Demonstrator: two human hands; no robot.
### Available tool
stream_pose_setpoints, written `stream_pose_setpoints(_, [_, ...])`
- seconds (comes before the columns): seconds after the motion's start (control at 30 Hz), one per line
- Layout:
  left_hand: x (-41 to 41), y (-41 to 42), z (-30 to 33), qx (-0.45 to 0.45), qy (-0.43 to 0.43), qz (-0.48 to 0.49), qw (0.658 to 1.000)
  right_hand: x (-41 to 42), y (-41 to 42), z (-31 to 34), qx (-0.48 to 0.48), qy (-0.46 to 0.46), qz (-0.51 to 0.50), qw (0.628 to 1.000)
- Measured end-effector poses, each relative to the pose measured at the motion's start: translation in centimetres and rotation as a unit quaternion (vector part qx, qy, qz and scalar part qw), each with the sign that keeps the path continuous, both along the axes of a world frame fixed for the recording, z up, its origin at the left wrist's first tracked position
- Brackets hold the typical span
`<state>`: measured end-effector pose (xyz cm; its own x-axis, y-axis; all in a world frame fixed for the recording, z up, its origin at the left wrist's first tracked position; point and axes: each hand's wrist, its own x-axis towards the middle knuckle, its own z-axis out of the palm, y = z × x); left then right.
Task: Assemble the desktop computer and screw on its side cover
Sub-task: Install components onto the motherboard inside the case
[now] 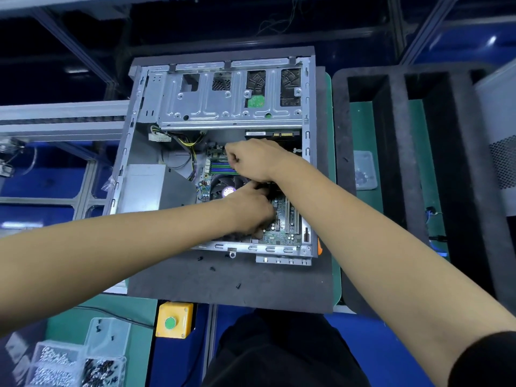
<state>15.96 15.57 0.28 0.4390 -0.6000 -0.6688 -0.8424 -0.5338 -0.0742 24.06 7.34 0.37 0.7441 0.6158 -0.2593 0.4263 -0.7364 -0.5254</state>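
Both hands reach inside the open computer case (223, 152): the right hand (251, 160) is curled above the memory slots, perhaps pinching something small, and the left hand (248, 210) has bent fingers on the motherboard (282, 219); its grip I cannot tell. The grey metal case lies on its side on a dark foam pad (223, 283), with no side cover on it.

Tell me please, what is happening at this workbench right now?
A person is working inside an open computer case that lies on a dark foam mat, its side cover off. Both hands are over the motherboard: the right hand has curled fingers near the memory slots, the left hand reaches beside the CPU fan. What they hold is hidden. Loose black screws lie on the mat.
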Motion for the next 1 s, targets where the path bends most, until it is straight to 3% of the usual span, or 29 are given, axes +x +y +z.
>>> stream_pose_setpoints(0.1, [0.8, 2.0, 1.7, -0.129, 0.104, 0.07, 0.984, -0.1, 0.0, -0.1, -0.012, -0.011, 0.011, 1.0])
stream_pose_setpoints(0.17, [1.0, 4.1, 3.5, -0.245, 0.176, 0.143, 0.943, -0.1, 0.0, 0.0, -0.01, -0.014, 0.017, 1.0])
stream_pose_setpoints(0.23, [0.7, 7.0, 5.4, -0.304, 0.202, 0.203, 0.909, -0.1, -0.1, 0.2, 0.0, -0.019, 0.022, 1.0])
stream_pose_setpoints(0.33, [-0.3, 11.4, 7.2, -0.265, 0.17, 0.272, 0.909, -0.7, -0.2, 0.7, 0.002, -0.047, 0.065, 0.997])
stream_pose_setpoints(0.43, [-1.1, 13.2, 7.7, -0.181, 0.23, 0.276, 0.915, -1.4, -0.1, 1.5, -0.018, -0.107, 0.107, 0.988])
stream_pose_setpoints(0.53, [-1.3, 12.6, 7.5, -0.185, 0.224, 0.235, 0.928, -1.7, 0.0, 3.0, -0.065, -0.19, 0.116, 0.973])
stream_pose_setpoints(0.77, [-2.2, 11.4, 6.9, -0.232, 0.183, 0.189, 0.936, -2.4, -1.8, 6.1, -0.142, -0.188, 0.139, 0.962])
stream_pose_setpoints(0.83, [-2.3, 11.3, 7.0, -0.214, 0.184, 0.201, 0.938, -2.4, -3.1, 6.7, -0.135, -0.168, 0.075, 0.974])
stream_pose_setpoints(0.9, [-2.5, 11.4, 7.3, -0.223, 0.206, 0.224, 0.926, -2.8, -4.4, 6.7, -0.007, -0.115, -0.11, 0.987])
stream_pose_setpoints(0.97, [-3.0, 11.7, 7.5, -0.255, 0.223, 0.247, 0.908, -4.0, -4.9, 6.1, 0.172, -0.063, -0.284, 0.941])
stream_pose_setpoints(1.0, [-3.3, 11.7, 7.5, -0.27, 0.226, 0.258, 0.9, -4.8, -4.8, 5.8, 0.223, -0.067, -0.32, 0.918])
